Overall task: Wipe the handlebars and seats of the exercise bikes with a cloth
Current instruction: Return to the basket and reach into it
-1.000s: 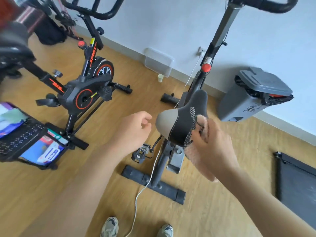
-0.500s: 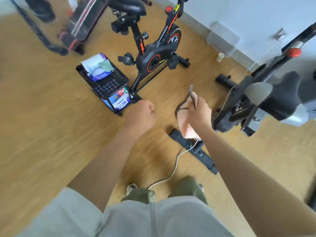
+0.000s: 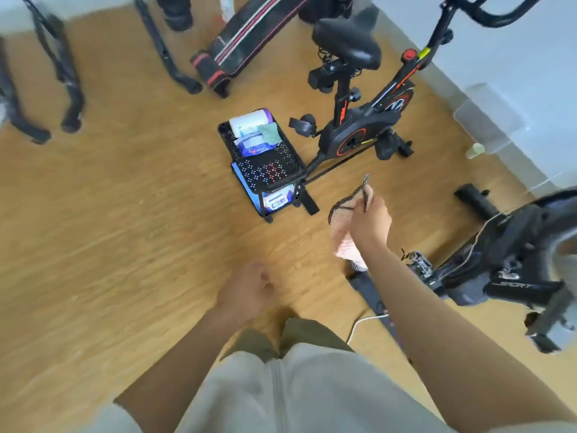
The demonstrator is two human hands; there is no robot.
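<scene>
From my head camera, my right hand (image 3: 370, 218) is gripping the pink cloth (image 3: 343, 235), which is hanging lengthwise from about one o'clock down to five o'clock. My left hand (image 3: 249, 290) is blurring at seven o'clock of it, loosely curled, holding nothing I can tell

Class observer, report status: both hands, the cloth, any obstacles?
Right hand grips pink cloth; left hand empty, loosely curled. Black cart stands before red-trimmed bike.
</scene>
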